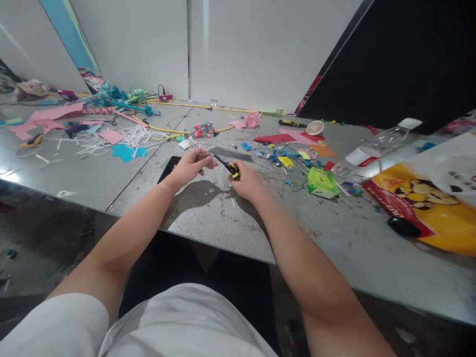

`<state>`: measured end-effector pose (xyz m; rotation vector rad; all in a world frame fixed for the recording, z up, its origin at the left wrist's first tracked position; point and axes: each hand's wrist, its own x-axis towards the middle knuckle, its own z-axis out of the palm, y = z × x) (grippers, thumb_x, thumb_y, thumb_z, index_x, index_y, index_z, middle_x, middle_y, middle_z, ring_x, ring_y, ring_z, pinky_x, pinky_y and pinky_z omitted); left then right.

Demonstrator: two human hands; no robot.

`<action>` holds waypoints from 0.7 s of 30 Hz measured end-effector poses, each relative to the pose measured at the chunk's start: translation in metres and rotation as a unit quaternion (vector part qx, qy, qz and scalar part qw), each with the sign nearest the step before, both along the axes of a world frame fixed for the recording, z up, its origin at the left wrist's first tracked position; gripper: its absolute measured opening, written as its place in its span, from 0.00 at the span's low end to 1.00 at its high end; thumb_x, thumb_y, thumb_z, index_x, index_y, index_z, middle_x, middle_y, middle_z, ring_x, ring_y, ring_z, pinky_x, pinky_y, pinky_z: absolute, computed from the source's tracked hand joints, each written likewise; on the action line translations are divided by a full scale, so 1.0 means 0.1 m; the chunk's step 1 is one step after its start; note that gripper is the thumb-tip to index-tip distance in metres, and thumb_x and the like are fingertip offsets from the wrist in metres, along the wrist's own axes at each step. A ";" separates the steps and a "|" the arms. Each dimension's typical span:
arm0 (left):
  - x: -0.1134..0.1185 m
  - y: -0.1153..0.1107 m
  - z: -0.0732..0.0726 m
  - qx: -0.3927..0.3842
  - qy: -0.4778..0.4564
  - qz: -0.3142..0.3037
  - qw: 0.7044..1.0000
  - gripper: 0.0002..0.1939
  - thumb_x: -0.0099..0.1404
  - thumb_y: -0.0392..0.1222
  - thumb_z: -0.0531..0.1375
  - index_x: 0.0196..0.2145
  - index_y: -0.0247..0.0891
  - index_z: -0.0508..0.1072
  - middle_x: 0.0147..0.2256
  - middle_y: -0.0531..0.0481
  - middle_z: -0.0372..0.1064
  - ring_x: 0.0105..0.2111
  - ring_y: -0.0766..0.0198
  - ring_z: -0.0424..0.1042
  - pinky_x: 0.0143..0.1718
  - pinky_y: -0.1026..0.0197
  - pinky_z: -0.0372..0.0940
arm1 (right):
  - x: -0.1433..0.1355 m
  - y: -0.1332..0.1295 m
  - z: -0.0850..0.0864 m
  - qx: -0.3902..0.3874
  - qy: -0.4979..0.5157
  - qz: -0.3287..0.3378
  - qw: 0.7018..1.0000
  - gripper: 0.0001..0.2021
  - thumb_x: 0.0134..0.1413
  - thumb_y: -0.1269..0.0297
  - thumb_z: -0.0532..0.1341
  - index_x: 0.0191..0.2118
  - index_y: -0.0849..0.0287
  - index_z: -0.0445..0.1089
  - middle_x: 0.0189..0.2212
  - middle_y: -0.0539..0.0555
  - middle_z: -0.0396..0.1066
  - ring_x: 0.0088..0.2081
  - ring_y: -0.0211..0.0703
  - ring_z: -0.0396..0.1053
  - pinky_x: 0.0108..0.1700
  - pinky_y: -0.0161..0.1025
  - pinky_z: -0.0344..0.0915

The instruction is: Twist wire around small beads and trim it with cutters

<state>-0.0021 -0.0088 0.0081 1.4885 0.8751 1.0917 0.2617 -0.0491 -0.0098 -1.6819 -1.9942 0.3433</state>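
Note:
My right hand (248, 181) is wrapped round the black and yellow handles of a pair of pliers (233, 171), whose dark jaws point up and left. Opposite the jaws, my left hand (192, 164) is closed in a pinch on a thin wire (208, 159), a fine line at the fingertips. The jaws are close to the wire; whether they touch it I cannot tell. Both hands are held above the grey table (219, 223). Partly behind my left wrist lies a flat black object (168, 167).
Coloured clay pieces (286, 161) and a green packet (322, 182) lie to the right, beyond them a plastic bottle (377, 148) and a yellow bag (427, 208). White strips (139, 135) and a blue paper scrap (128, 152) are at left. A yellow cable (189, 105) runs along the back.

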 end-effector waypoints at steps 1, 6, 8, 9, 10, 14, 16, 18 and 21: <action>0.00 0.01 -0.01 0.007 -0.004 -0.004 1.000 0.19 0.77 0.51 0.80 0.46 0.43 0.76 0.45 0.43 0.93 0.47 0.54 0.92 0.35 0.63 0.73 | -0.02 0.00 0.00 0.003 -0.002 -0.005 1.000 0.23 0.73 0.68 0.70 0.69 0.54 0.81 0.64 0.68 0.88 0.65 0.69 0.86 0.68 0.57 0.81; 0.01 0.01 -0.02 0.010 -0.009 -0.004 1.000 0.16 0.78 0.48 0.80 0.46 0.42 0.77 0.43 0.44 0.91 0.45 0.56 0.91 0.33 0.63 0.72 | -0.08 -0.02 -0.01 0.005 -0.030 0.010 0.999 0.21 0.75 0.69 0.67 0.69 0.55 0.80 0.63 0.70 0.88 0.64 0.69 0.85 0.68 0.57 0.80; 0.02 -0.01 0.00 0.005 -0.006 0.003 1.000 0.13 0.78 0.45 0.79 0.47 0.42 0.78 0.43 0.45 0.91 0.44 0.57 0.90 0.33 0.64 0.71 | -0.08 -0.03 -0.01 0.006 -0.038 0.012 0.999 0.21 0.76 0.69 0.67 0.69 0.54 0.80 0.64 0.70 0.89 0.64 0.70 0.85 0.68 0.57 0.79; 0.02 -0.02 0.02 0.002 -0.002 0.006 1.000 0.12 0.78 0.44 0.78 0.47 0.42 0.79 0.43 0.45 0.91 0.44 0.58 0.90 0.33 0.64 0.70 | -0.08 -0.03 0.00 0.006 -0.041 0.011 0.999 0.21 0.76 0.69 0.67 0.69 0.54 0.80 0.64 0.70 0.89 0.64 0.70 0.85 0.67 0.56 0.79; 0.03 -0.04 0.03 -0.001 0.001 0.009 1.000 0.12 0.78 0.43 0.78 0.47 0.41 0.79 0.43 0.45 0.91 0.44 0.58 0.89 0.33 0.64 0.70 | -0.07 -0.04 0.00 0.007 -0.044 0.012 0.999 0.20 0.76 0.68 0.67 0.69 0.53 0.80 0.63 0.70 0.89 0.65 0.70 0.84 0.67 0.56 0.79; 0.04 -0.08 0.09 -0.013 0.007 0.015 1.000 0.11 0.78 0.42 0.78 0.44 0.41 0.80 0.43 0.44 0.91 0.41 0.61 0.86 0.33 0.64 0.68 | -0.06 -0.05 0.01 0.010 -0.054 0.018 0.998 0.21 0.73 0.69 0.67 0.67 0.54 0.80 0.62 0.69 0.89 0.63 0.71 0.84 0.65 0.54 0.78; 0.05 -0.08 0.10 -0.017 0.004 0.019 1.000 0.12 0.78 0.42 0.78 0.42 0.41 0.79 0.43 0.44 0.91 0.40 0.62 0.85 0.33 0.64 0.68 | -0.06 -0.06 0.03 0.009 -0.062 0.014 0.998 0.23 0.71 0.69 0.68 0.68 0.54 0.80 0.62 0.69 0.90 0.63 0.70 0.84 0.65 0.54 0.78; 0.06 -0.08 0.11 -0.023 0.003 0.024 0.999 0.13 0.79 0.41 0.78 0.41 0.41 0.78 0.43 0.45 0.91 0.40 0.62 0.83 0.34 0.64 0.68 | -0.06 -0.07 0.05 0.003 -0.075 0.008 0.997 0.23 0.72 0.68 0.68 0.69 0.54 0.80 0.63 0.70 0.90 0.63 0.70 0.84 0.64 0.53 0.78; 0.07 -0.08 0.11 -0.026 0.005 0.026 0.999 0.13 0.79 0.42 0.78 0.41 0.41 0.79 0.43 0.45 0.91 0.40 0.62 0.82 0.35 0.64 0.69 | -0.08 -0.10 0.09 -0.012 -0.100 0.001 0.995 0.22 0.75 0.68 0.67 0.69 0.56 0.82 0.63 0.71 0.90 0.63 0.71 0.85 0.61 0.52 0.78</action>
